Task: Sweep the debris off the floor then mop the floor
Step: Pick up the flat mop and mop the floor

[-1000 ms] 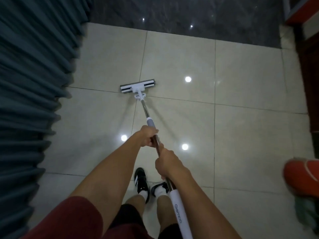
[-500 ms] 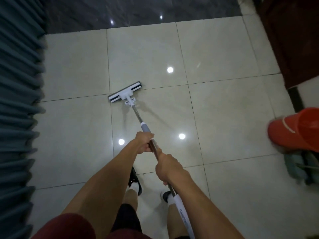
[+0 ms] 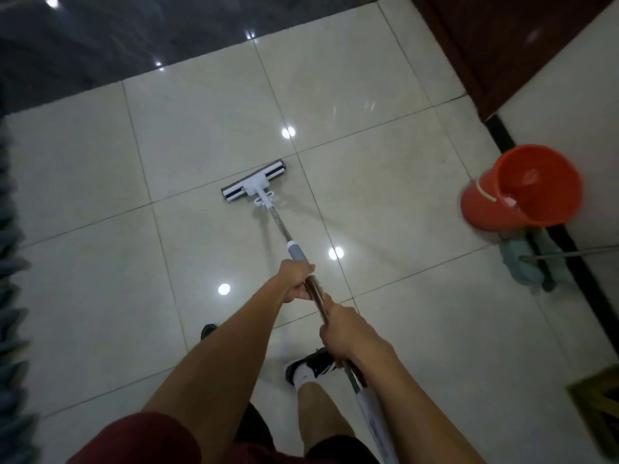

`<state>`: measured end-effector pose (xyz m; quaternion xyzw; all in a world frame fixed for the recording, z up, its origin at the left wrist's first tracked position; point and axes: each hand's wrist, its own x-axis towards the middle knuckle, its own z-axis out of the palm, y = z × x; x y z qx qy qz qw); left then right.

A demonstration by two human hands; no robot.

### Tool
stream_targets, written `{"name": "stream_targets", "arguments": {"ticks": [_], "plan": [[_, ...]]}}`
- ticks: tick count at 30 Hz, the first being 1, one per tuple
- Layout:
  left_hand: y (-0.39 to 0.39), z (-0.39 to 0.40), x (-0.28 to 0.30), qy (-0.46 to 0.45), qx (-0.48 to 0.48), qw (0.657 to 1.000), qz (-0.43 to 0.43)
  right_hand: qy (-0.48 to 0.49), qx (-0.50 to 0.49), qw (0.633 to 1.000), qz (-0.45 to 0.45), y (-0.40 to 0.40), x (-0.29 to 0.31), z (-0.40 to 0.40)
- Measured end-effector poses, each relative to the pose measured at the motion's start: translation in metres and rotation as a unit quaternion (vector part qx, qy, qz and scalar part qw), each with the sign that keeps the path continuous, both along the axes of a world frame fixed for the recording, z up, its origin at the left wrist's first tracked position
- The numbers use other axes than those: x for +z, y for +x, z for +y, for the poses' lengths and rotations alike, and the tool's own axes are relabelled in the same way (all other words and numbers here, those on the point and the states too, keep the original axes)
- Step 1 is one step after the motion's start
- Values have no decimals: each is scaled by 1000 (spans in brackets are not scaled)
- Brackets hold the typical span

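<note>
A flat white mop head point(image 3: 254, 185) rests on the pale tiled floor point(image 3: 100, 262) ahead of me, angled with its right end farther away. Its metal pole point(image 3: 281, 226) runs back toward me. My left hand point(image 3: 296, 279) grips the pole just below the grey collar. My right hand point(image 3: 345, 333) grips it lower down, close to my body. The pole's white end passes beside my right forearm. No debris shows on the tiles.
An orange bucket point(image 3: 522, 189) stands at the right by a black floor strip, with a teal mop point(image 3: 526, 262) lying beside it. A dark wooden door point(image 3: 502, 45) is at the upper right, grey curtain point(image 3: 10, 296) at the left, dark tiles point(image 3: 134, 35) beyond.
The view has swung right, bringing the orange bucket and teal mop fully into sight. The mop head has slid to the right across the tiles. Both hands keep their grip.
</note>
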<state>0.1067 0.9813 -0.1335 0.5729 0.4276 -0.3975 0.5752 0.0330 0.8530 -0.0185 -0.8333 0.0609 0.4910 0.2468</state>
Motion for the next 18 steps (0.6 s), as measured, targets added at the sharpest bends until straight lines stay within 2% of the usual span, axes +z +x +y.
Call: {"name": "stream_targets", "arguments": {"ticks": [11, 18], "plan": [[26, -132, 9, 0, -113, 994, -7, 4, -144, 990, 9, -1, 11, -109], [104, -163, 38, 14, -129, 990, -50, 47, -230, 972, -7, 71, 39, -120]]}}
